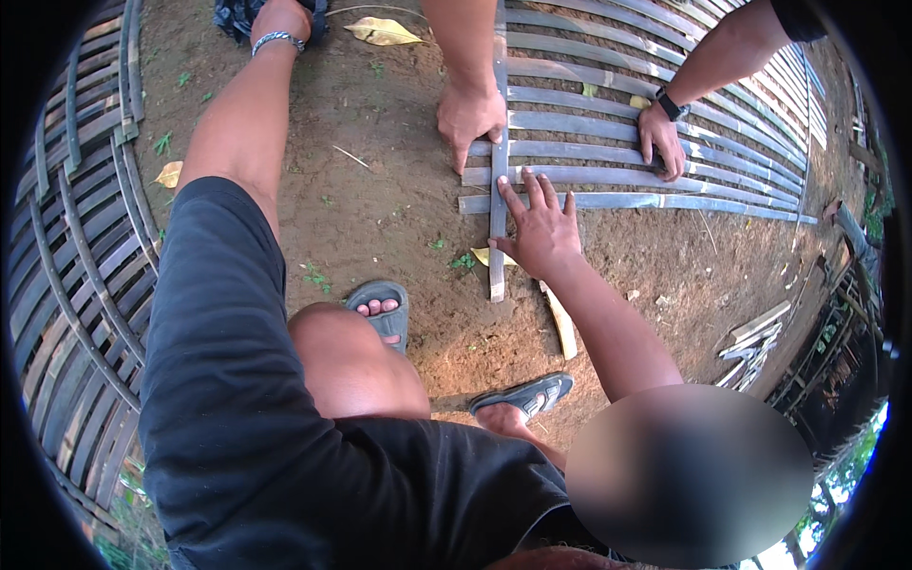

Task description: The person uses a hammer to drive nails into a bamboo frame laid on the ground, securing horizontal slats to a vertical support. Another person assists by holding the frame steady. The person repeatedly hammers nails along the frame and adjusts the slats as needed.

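Note:
I squat on bare brown earth in front of a mat of grey bamboo slats (665,152) lying flat. One upright slat (498,256) crosses the horizontal ones. My right hand (537,228) lies flat with spread fingers where that slat meets the lowest horizontal slat, and grips nothing. My left hand (280,17), with a silver bracelet on the wrist, reaches far to the top edge beside a dark object (233,14); its fingers are hidden. Across from me, another person's hand (470,114) presses on the upright slat, and their other hand (660,138), with a black wristwatch, rests on the horizontal slats.
A woven bamboo panel (85,237) curves along the left side. My grey sandals (380,309) (527,394) stand on the earth near a short wood piece (560,323). Dry leaves (380,31) lie about. Loose planks (755,332) and a frame sit at the right.

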A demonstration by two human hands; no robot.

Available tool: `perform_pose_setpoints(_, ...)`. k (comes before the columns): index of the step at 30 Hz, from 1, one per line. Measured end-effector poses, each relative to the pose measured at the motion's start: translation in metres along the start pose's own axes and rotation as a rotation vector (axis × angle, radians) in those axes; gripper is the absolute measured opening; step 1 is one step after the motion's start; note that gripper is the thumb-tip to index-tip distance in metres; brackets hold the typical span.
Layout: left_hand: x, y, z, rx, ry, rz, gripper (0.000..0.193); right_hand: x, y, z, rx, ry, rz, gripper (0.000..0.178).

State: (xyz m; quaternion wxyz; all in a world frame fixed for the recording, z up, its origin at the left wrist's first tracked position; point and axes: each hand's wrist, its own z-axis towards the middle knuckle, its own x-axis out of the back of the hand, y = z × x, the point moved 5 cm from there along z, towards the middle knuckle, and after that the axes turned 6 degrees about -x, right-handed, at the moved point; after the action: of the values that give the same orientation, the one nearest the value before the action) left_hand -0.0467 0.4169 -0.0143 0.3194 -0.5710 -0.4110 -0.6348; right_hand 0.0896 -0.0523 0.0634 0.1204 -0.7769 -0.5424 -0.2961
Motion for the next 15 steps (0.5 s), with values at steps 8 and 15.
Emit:
perform_pose_setpoints(8,-0.084,-0.099,0.077,-0.231,-0.092,0.219,0.035,0.003,-0.003,0.001,0.018,-0.007,0.018,0.093)
perform_pose_setpoints(15,-0.086,-0.082,0.075,-0.195,-0.095,0.195,0.027,-0.001,0.001,0.001,0.0,-0.025,0.004,0.095)
